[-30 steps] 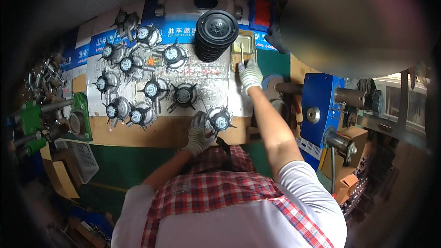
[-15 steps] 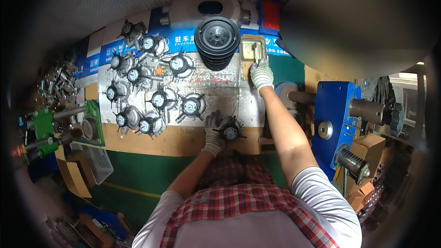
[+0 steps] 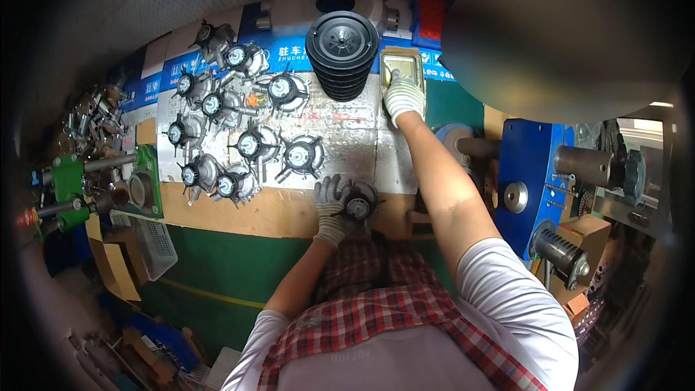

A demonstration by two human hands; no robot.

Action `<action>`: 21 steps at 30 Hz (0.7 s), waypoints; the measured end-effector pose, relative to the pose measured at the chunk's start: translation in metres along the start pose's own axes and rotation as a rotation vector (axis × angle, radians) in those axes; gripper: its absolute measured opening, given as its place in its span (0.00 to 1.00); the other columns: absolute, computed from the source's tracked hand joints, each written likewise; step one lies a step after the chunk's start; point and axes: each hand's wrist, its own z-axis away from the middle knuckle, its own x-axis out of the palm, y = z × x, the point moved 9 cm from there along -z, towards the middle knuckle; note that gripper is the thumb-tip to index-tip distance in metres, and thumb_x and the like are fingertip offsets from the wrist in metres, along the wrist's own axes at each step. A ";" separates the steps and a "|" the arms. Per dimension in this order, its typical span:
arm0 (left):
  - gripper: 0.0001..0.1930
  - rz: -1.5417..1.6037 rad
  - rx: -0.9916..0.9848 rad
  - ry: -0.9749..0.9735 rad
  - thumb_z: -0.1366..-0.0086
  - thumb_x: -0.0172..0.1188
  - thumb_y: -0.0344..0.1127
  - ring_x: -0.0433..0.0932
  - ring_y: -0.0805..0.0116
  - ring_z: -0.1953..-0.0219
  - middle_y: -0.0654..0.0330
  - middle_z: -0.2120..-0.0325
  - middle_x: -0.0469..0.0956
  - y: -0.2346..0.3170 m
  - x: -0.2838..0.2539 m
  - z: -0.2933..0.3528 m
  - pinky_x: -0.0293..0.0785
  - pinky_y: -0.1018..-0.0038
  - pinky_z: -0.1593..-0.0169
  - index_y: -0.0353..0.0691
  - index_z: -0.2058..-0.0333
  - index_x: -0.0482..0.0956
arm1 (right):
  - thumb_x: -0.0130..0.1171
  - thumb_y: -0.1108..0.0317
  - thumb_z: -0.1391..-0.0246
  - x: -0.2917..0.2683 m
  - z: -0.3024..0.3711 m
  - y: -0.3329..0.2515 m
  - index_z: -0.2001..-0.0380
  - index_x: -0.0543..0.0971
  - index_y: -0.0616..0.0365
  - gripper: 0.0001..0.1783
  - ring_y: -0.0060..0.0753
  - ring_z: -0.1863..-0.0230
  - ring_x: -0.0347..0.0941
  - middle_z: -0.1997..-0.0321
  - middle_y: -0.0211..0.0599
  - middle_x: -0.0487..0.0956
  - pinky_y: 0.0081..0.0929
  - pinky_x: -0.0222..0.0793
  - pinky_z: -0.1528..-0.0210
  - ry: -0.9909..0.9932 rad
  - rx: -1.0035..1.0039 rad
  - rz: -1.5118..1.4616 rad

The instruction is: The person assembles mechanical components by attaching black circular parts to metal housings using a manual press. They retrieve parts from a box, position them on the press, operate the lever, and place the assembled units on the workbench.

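Observation:
My left hand [image 3: 330, 206], in a grey-and-white striped glove, holds a round black-and-metal motor assembly [image 3: 358, 208] near the front edge of the bench. Its fingers lie along the motor's left side. My right hand [image 3: 405, 100], gloved alike, reaches over a shallow rectangular metal tray [image 3: 421, 72] with something pale yellow inside. The right fingers are bent together at the tray; what they hold is mostly hidden. Several similar motor assemblies [image 3: 300, 156] with black arms and metal housings stand in a group to the left.
A stack of black ribbed round parts [image 3: 342, 43] stands beyond my hands, left of the tray. A red-filled blue bin [image 3: 432, 18] is behind. A blue press fixture [image 3: 531, 203] stands at right, a green clamp fixture [image 3: 148, 185] at left, near piled metal parts [image 3: 94, 116].
My right hand has moved slightly left and farther over the tray, covering the pale stick-like thing seen at its fingers before. The motor in my left hand has shifted slightly left.

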 end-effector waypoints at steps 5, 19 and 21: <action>0.47 0.474 -0.363 -0.210 0.64 0.74 0.61 0.63 0.49 0.39 0.51 0.45 0.70 -0.019 0.029 -0.007 0.60 0.55 0.36 0.45 0.45 0.72 | 0.47 0.59 0.37 -0.028 0.020 0.010 0.40 0.75 0.51 0.24 0.57 0.46 0.77 0.47 0.56 0.79 0.46 0.72 0.43 -0.026 0.091 -0.125; 0.34 0.503 -0.306 -0.872 0.48 0.69 0.68 0.79 0.65 0.74 0.55 0.79 0.81 -0.033 -0.136 -0.039 0.73 0.68 0.68 0.35 0.73 0.85 | 0.55 0.66 0.41 -0.169 0.318 -0.068 0.45 0.80 0.45 0.19 0.46 0.59 0.80 0.61 0.41 0.82 0.38 0.76 0.55 0.215 -0.706 -0.295; 0.39 0.343 -0.225 -0.905 0.51 0.65 0.75 0.78 0.58 0.77 0.51 0.81 0.80 -0.036 -0.158 -0.049 0.73 0.64 0.69 0.34 0.76 0.85 | 0.56 0.67 0.42 -0.164 0.328 -0.085 0.45 0.78 0.46 0.20 0.46 0.61 0.79 0.63 0.42 0.82 0.39 0.75 0.58 0.120 -0.758 -0.030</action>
